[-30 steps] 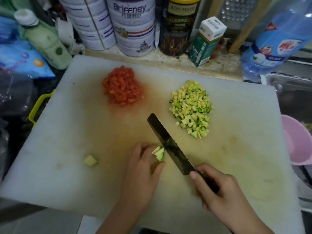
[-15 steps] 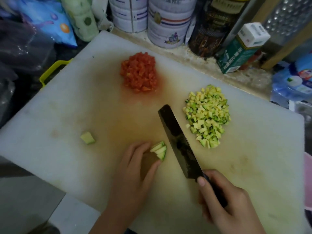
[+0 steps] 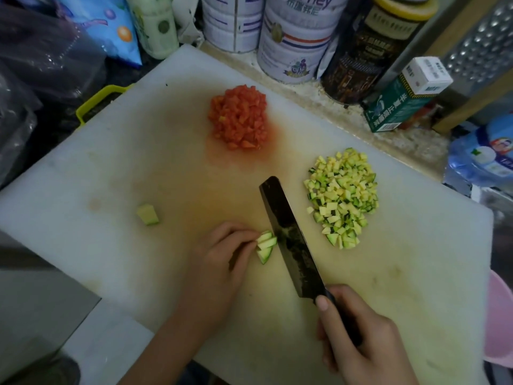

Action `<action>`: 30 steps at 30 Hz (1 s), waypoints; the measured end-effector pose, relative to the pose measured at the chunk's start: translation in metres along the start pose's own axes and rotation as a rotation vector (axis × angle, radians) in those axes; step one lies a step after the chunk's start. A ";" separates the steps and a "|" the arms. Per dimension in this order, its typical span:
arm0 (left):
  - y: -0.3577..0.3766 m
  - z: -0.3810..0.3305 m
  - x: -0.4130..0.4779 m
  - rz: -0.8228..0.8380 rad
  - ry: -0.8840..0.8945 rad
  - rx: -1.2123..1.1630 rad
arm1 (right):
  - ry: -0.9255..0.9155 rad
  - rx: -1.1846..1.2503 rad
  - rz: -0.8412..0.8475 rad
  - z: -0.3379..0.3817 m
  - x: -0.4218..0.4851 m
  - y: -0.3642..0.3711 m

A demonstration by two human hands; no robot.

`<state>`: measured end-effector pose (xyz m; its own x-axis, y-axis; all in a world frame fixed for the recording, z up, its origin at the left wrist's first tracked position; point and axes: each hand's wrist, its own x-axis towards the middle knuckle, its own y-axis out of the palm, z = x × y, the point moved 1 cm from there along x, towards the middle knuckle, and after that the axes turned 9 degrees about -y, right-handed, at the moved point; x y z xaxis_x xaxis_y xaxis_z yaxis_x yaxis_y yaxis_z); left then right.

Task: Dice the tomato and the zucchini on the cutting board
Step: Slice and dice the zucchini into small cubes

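A white cutting board (image 3: 111, 245) carries a heap of diced tomato (image 3: 238, 116) at the back and a heap of diced zucchini (image 3: 342, 197) to its right. Near the front, my left hand (image 3: 219, 262) pinches a small sliced zucchini piece (image 3: 266, 247) with curled fingertips. My right hand (image 3: 358, 340) grips the handle of a dark cleaver (image 3: 288, 236); the blade stands right against the right side of that piece. A lone zucchini end (image 3: 148, 214) lies on the left of the board.
Tins (image 3: 294, 37), a dark jar (image 3: 369, 45), a green carton (image 3: 402, 98) and a metal grater (image 3: 477, 51) line the back edge. A water bottle (image 3: 483, 154) lies at the right, a pink bowl (image 3: 499, 318) at the right edge, plastic bags (image 3: 41, 65) at the left.
The view has shifted, so everything sits a little differently in frame. Both hands, the cleaver and the held zucchini piece keep the same arrangement; the blade stays beside the piece.
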<state>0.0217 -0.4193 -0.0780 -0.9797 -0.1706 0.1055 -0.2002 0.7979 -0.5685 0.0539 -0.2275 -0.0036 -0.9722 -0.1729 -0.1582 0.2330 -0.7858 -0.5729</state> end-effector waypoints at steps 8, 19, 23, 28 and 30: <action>-0.003 -0.002 -0.007 -0.023 0.060 0.076 | -0.107 -0.143 -0.067 0.002 -0.004 -0.008; 0.003 -0.001 -0.013 -0.024 0.140 0.092 | -0.120 -0.201 -0.135 0.004 -0.008 0.004; 0.000 -0.001 -0.014 -0.068 0.090 0.044 | -0.113 -0.192 -0.131 0.000 -0.006 0.007; 0.002 0.000 -0.017 -0.066 0.112 0.105 | -0.137 -0.252 -0.096 -0.003 -0.008 0.017; 0.003 0.001 -0.016 -0.063 0.125 0.121 | -0.124 -0.246 -0.109 -0.003 -0.008 0.019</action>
<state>0.0367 -0.4142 -0.0819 -0.9606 -0.1391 0.2407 -0.2660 0.7114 -0.6505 0.0665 -0.2391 -0.0158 -0.9840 -0.1782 0.0060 0.1110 -0.6388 -0.7613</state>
